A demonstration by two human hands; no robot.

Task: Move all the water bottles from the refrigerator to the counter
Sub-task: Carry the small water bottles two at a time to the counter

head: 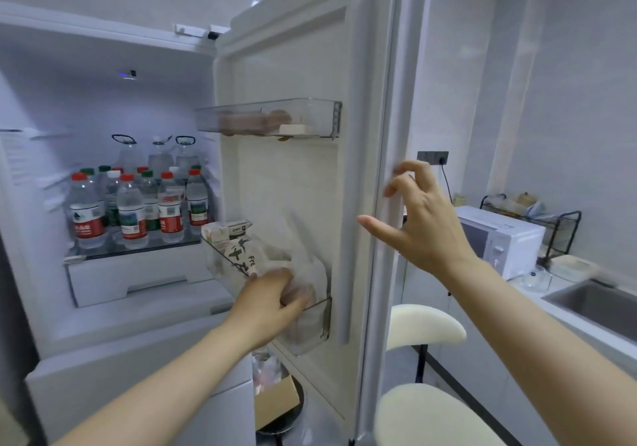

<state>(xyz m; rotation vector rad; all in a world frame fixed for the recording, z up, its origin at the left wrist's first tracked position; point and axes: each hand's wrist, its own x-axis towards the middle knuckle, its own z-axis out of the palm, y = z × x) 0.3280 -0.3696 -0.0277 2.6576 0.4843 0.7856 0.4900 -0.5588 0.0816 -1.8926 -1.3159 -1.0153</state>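
Although the refrigerator door (296,187) is seen swung wide open, no bottle is held in either hand, so the task is judged to be at its very start. Nearest, the left hand (269,297) is reached to the lower door bin (310,321), its fingers seen dimly through the clear plastic; whether anything is gripped there cannot be told, since the area is blurred. The right hand (424,225) is held at the door's outer edge with fingers spread and loose, nothing being grasped. Cartons (227,235) are lodged in the same bin, just above the left hand.

Further in, the water bottles (134,208) are found standing upright and packed close together on the glass shelf (138,251), red and green caps showing, with larger handled jugs (158,158) ranged behind them. Farthest, to the right, the counter (568,321) is seen with a sink (599,304) and a microwave (499,235); no water bottle can be made out on it. Every bottle is therefore judged left to be carried across.
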